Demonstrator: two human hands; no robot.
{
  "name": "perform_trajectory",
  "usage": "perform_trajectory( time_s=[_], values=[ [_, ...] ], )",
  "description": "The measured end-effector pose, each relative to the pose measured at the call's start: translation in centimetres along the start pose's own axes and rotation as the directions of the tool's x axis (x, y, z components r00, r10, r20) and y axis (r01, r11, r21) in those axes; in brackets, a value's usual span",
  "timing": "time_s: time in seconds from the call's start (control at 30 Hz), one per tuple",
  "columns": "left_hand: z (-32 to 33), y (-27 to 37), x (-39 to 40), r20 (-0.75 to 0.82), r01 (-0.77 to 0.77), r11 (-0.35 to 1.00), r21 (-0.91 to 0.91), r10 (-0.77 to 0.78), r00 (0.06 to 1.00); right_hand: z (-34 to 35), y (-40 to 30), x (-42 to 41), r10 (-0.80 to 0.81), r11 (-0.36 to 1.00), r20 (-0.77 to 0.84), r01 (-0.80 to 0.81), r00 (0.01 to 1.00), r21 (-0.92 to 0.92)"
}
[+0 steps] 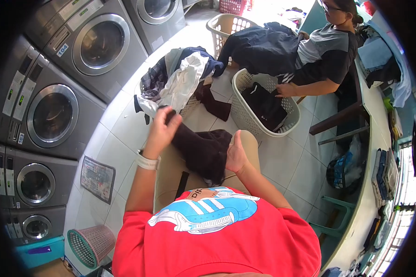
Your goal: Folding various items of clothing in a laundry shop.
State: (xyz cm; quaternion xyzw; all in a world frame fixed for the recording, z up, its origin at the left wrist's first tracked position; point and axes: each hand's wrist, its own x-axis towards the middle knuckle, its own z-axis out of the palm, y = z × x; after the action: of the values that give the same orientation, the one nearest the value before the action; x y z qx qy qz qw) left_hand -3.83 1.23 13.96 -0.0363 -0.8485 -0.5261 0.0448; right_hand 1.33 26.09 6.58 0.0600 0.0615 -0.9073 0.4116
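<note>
A dark garment (208, 149) lies across my lap, bunched towards my right thigh. One end of the cloth is between the thumb and fingers of my left hand (165, 126), over the near side of a heaped basket. My right hand (237, 155) rests against the garment's right edge, thumb up and palm turned to the cloth; whether its fingers grip any of it is unclear. The laundry basket (190, 107) in front of my left hand holds a white cloth (185, 78), a plaid cloth (155, 78) and dark clothes, some hanging over its rim.
Another person (327, 59) sits at the upper right with dark cloth, one hand over a white basket (241, 100) of dark clothes. Washing machines (52, 114) line the left. A pink wastebasket (98, 242) stands lower left, a green stool (336, 214) lower right, beside a long table (371, 138).
</note>
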Motion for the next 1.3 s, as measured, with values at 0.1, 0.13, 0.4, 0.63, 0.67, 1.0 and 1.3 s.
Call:
perform_trajectory(
  time_s=[0.1, 0.13, 0.4, 0.63, 0.67, 1.0, 1.3],
  values=[
    [2.1, 1.4, -2.6, 0.218, -0.129, 0.988, 0.079, 0.109, 0.970, 3.1, 0.0, -0.3, -0.164, 0.644, -0.225, -0.068, 0.961, -0.762],
    [2.5, 2.2, -2.9, 0.203, -0.141, 0.988, 0.060, 0.126, 0.971, 4.3, -0.1, -0.4, -0.164, 0.642, -0.189, -0.041, 0.968, -0.766],
    [0.5, 7.8, -3.9, 0.540, -0.290, 0.936, -0.201, 0.353, 0.764, 12.9, -2.9, -0.8, 0.187, -0.218, 0.050, 0.091, 0.981, -0.972],
    [-3.6, 8.8, -4.8, 0.006, -0.214, 0.959, -0.185, 0.219, 0.976, 12.9, -5.9, 0.4, -0.143, -0.623, 0.262, 0.118, 0.954, -0.773],
    [-4.0, 8.7, -4.6, 0.005, -0.196, 0.965, -0.173, 0.200, 0.980, 13.1, -6.6, 0.5, -0.140, -0.594, 0.306, 0.167, 0.942, -0.787],
    [-7.5, 9.7, -2.5, 0.121, -0.355, 0.902, 0.246, 0.334, 0.935, 20.0, -11.5, -0.9, -0.152, -0.297, 0.216, 0.164, 0.964, -0.941],
    [-6.5, 10.9, 0.0, -0.061, -0.455, 0.677, 0.578, 0.592, 0.804, 21.7, -12.3, -1.2, -0.168, -0.643, 0.360, 0.174, 0.918, -0.746]
  ],
)
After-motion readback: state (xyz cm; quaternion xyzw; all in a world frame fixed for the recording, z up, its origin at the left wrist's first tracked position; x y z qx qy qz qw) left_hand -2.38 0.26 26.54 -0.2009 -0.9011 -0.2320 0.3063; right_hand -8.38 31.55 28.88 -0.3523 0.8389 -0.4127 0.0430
